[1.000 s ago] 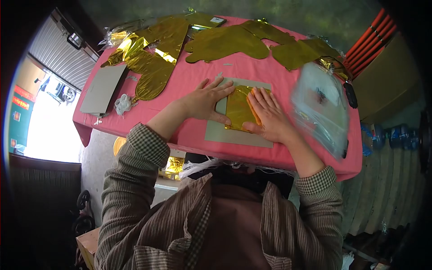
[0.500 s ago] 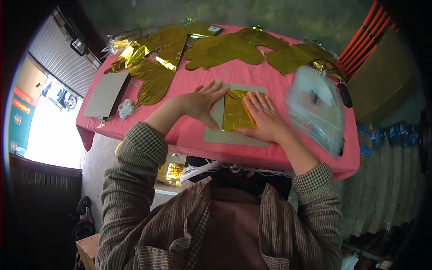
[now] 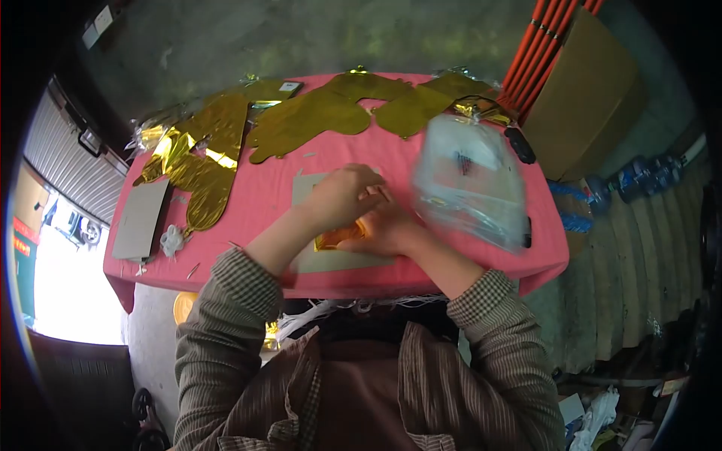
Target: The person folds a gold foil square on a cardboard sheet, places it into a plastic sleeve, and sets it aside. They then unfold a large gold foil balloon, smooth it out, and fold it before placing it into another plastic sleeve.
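Head view shows both hands meeting over a grey cardboard sheet (image 3: 323, 259) near the front edge of the pink table (image 3: 263, 188). Left hand (image 3: 342, 197) lies curled on top, right hand (image 3: 387, 229) beneath and beside it, both grips clamped on a folded gold foil piece (image 3: 338, 237) that peeks out below the fingers. Just to the right lies a clear plastic bag (image 3: 470, 184). Flat gold foil balloons (image 3: 316, 120) spread across the far side, and another cardboard sheet (image 3: 141, 219) sits at the left edge.
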Demonstrator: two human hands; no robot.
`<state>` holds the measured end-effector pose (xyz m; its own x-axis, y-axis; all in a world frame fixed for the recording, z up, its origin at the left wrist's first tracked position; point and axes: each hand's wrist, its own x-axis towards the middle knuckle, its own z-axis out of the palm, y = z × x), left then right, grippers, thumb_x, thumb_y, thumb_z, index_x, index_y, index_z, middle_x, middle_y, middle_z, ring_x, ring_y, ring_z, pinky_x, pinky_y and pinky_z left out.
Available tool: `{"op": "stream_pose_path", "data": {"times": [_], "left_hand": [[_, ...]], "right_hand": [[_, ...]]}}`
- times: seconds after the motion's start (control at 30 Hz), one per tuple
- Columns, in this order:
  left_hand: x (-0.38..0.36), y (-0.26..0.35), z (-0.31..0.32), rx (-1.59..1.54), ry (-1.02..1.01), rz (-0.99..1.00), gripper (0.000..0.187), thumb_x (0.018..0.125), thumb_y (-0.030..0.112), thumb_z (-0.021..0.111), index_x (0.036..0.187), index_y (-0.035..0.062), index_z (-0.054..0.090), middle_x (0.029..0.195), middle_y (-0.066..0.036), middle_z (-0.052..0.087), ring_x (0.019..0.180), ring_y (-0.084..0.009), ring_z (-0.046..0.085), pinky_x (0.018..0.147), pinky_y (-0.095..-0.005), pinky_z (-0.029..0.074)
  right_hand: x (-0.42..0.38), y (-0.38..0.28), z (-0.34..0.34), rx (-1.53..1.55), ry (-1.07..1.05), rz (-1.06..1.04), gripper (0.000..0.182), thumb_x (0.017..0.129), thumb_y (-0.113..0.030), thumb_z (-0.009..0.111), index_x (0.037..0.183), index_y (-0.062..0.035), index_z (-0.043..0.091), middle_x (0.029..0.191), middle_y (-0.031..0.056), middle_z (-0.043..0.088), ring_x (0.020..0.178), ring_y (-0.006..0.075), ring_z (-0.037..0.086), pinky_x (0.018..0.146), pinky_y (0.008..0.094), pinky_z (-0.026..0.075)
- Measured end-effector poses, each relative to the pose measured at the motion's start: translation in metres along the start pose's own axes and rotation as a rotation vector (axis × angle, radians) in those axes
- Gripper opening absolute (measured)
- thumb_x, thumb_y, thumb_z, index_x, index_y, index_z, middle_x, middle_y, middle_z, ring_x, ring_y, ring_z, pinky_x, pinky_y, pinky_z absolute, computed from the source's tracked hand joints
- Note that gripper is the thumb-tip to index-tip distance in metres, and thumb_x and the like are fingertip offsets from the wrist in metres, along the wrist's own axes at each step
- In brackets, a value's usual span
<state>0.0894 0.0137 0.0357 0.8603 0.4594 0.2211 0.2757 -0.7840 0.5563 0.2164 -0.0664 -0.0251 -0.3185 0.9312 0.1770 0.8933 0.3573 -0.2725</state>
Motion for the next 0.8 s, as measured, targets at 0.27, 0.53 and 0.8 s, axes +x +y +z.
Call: {"op": "stream_pose_path", "data": {"times": [0.27,0.53,0.8], "left_hand": [[0.094,0.024,0.079,0.223,0.154,0.587,0.016,0.076,0.021,0.064,0.086,0.0083,0.066,0.095,-0.008,0.063,0.095,-0.0259,0.056,0.080,-0.0374,0.046],[0.092,0.034,0.093,0.680,0.071,0.613,0.008,0.072,0.016,0.057,0.074,0.0134,0.064,0.082,-0.001,0.060,0.087,-0.0178,0.056,0.075,-0.0308,0.045],[0.089,0.039,0.091,0.608,0.159,0.601,0.009,0.073,0.014,0.055,0.074,0.0138,0.063,0.082,-0.002,0.059,0.085,-0.0187,0.058,0.072,-0.0319,0.048]], "right_hand": [[-0.006,0.008,0.023,0.000,0.118,-0.034,0.081,0.084,-0.055,0.043,0.139,0.0016,0.026,0.146,0.0242,0.020,0.136,0.0403,0.018,0.112,0.0484,0.011],[0.001,0.010,0.024,-0.114,0.015,-0.020,0.077,0.086,-0.052,0.036,0.138,0.0045,0.026,0.146,0.0253,0.020,0.136,0.0412,0.017,0.111,0.0525,0.010],[-0.001,0.009,0.015,-0.185,-0.012,-0.045,0.071,0.089,-0.048,0.032,0.139,0.0018,0.028,0.146,0.0236,0.022,0.137,0.0404,0.017,0.110,0.0523,0.011]]}}
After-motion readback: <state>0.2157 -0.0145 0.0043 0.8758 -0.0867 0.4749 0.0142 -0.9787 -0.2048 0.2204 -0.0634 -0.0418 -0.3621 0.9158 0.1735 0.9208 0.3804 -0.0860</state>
